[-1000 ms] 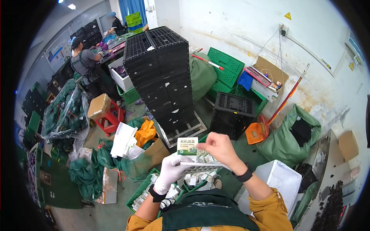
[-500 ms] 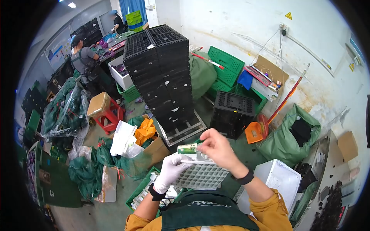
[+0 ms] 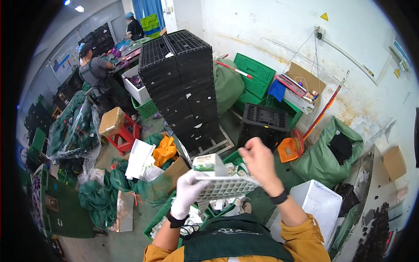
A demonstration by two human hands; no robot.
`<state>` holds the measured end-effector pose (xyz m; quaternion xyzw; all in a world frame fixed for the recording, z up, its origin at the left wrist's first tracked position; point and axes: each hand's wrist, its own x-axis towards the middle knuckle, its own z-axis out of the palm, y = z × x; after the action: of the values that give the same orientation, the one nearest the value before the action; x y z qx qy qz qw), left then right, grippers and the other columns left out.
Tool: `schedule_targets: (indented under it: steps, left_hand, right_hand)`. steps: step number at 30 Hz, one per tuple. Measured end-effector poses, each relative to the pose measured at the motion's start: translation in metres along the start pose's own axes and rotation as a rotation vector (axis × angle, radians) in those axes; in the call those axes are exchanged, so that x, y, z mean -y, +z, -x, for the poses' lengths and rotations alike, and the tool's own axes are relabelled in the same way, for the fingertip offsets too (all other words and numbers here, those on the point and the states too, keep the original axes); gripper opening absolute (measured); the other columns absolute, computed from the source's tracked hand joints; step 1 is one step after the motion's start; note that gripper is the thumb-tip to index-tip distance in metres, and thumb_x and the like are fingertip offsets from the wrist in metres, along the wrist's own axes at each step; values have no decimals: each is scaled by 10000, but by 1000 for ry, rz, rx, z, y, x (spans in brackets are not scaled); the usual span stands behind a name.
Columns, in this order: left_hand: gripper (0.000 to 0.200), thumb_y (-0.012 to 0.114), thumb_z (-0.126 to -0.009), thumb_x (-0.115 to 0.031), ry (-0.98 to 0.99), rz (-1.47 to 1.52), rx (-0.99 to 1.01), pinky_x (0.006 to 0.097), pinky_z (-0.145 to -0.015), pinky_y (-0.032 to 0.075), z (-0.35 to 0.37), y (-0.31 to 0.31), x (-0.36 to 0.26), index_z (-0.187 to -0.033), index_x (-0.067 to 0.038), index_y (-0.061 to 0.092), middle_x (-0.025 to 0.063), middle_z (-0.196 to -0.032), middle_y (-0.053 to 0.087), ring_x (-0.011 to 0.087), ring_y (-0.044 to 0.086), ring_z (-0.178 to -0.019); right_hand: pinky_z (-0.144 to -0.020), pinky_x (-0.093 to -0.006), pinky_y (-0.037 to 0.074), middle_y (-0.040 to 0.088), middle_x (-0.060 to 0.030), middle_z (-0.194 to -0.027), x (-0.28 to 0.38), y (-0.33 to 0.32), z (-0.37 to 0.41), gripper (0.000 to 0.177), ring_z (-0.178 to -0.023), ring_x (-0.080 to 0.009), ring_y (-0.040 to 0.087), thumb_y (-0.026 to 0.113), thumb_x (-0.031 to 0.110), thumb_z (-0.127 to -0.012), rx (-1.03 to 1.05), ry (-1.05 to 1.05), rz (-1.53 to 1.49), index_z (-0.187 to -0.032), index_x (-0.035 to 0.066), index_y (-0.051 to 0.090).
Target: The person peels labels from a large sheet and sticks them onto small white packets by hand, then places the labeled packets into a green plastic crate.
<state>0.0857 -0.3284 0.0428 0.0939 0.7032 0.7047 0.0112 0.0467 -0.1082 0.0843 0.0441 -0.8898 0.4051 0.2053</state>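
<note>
Tray (image 3: 227, 187), white and gridded, sits gripped at its left end in the gloved left hand (image 3: 188, 192), the bare right hand (image 3: 260, 163) half-curled near the other end, any hold unclear.

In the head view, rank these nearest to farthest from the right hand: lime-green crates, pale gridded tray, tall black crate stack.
1. Pale gridded tray: below and left of the right hand.
2. Tall black crate stack: beyond, up and left.
3. Lime-green crates: at the back, past the stack.

Mustard sleeves (image 3: 307, 231), 2 black wristbands (image 3: 279, 198)
</note>
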Motion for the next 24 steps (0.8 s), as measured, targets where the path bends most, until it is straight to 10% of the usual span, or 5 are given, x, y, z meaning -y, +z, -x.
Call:
schedule_targets:
  steps: [7, 11, 14, 24]
  left_hand:
    - [201, 625, -764, -78, -37, 367, -227, 245, -768, 423, -13, -13, -29, -943, -5, 569, 42, -971, 597, 101, 552, -843]
    - [170, 627, -758, -79, -72, 374, -201, 240, -761, 424, -13, -12, -14, -906, -10, 578, 38, -908, 610, 96, 555, -813]
    - [97, 622, -771, -100, -69, 402, -176, 213, -648, 394, -13, -18, 6, -794, -10, 597, 9, -760, 596, 67, 519, -686]
    - [80, 622, -759, -54, -76, 386, -259, 217, -704, 431, -7, 9, -43, -812, 6, 628, 33, -773, 632, 85, 562, -716]
  right_hand:
    - [-573, -271, 417, 467, -63, -756, -16, -49, 24, 529, -648, -144, 482, 713, 157, -721, 297, -80, -199, -1181, 63, 471]
    - [-642, -248, 439, 542, -63, -876, -19, -30, 35, 442, -721, -126, 521, 634, 72, -789, 258, -44, -304, -1191, 42, 453]
    - [-782, -230, 441, 587, -62, -966, -7, -38, 35, 288, -880, -104, 562, 530, -21, -857, 222, 114, -1021, -1137, -27, 463]
    - [-732, -214, 452, 602, -56, -909, -19, -45, 32, 260, -839, -83, 566, 569, 5, -845, 266, 147, -856, -1085, -17, 474]
